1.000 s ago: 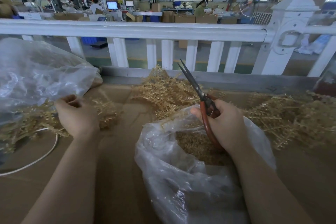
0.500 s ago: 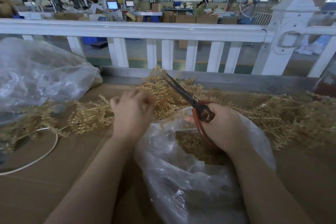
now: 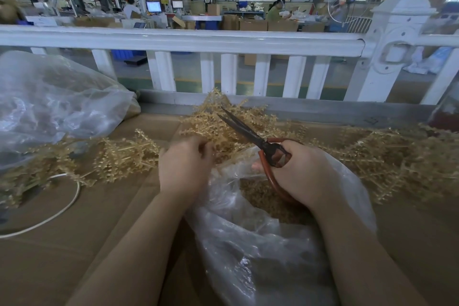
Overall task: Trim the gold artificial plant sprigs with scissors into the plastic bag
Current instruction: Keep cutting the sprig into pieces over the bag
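Brown cardboard (image 3: 104, 243) covers the work surface, with a white railing (image 3: 188, 41) behind it and a factory floor beyond. At the middle, the left hand (image 3: 185, 167) has its fingers curled into the near edge of a heap of gold sprigs (image 3: 216, 129); whether they actually pinch a stem cannot be told, since the fingertips are hidden in the heap. Just beside it, the right hand (image 3: 301, 172) grips the red handles of the scissors (image 3: 250, 135), whose dark blades lie nearly closed and point up and left over that same heap. Both hands sit at the mouth of the clear plastic bag (image 3: 248, 256), which stands open below the wrists and holds a bed of small gold trimmings (image 3: 258, 202) under the right hand. Farther out, more gold sprigs lie loose on the cardboard: a cluster (image 3: 126, 156) to the left and a wide pile (image 3: 387, 161) to the right. At far left, a second, larger clear bag (image 3: 54, 104) is slumped over some sprigs, and a white cord (image 3: 56, 213) loops across the cardboard near it.
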A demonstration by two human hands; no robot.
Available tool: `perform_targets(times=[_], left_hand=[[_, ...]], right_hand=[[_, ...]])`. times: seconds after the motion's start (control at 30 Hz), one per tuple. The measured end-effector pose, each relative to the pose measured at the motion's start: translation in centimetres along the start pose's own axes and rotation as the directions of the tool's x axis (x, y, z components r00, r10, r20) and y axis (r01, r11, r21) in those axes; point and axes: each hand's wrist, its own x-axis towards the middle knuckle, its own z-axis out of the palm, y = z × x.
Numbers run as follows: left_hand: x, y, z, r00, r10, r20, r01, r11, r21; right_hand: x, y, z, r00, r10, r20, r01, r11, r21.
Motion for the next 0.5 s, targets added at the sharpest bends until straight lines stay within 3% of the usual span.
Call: perform_targets(times=[0.07, 0.13, 0.17, 0.23, 0.5], left_hand=[[0.4, 0.3, -0.6, 0.989, -0.144, -0.034, 0.12, 0.918, -0.378], [0.7, 0.7, -1.3, 0.966, -0.247, 0.076, 0.227, 0.675, -0.702], [0.8, 1.0, -1.5, 0.956, -0.255, 0.145, 0.268, 0.559, -0.785], [0.7, 1.5, -1.7, 0.947, -0.23, 0.225, 0.306, 0.43, -0.849], [0.4, 2.4, -1.7, 0.957, -0.111, 0.269, 0.29, 0.295, -0.91]], right_hand=[[0.0, 0.0, 0.0, 1.0, 0.011, -0.003, -0.011, 1.0, 0.02], [0.0, 0.1, 0.1, 0.999, 0.033, -0.01, -0.032, 0.998, 0.052], [0.0, 0.2, 0.1, 0.999, 0.045, -0.019, -0.044, 0.996, 0.082], [-0.1, 0.1, 0.1, 0.997, 0.069, -0.04, -0.063, 0.987, 0.15], [-0.4, -0.4, -0.2, 0.989, 0.121, -0.088, -0.09, 0.951, 0.294]])
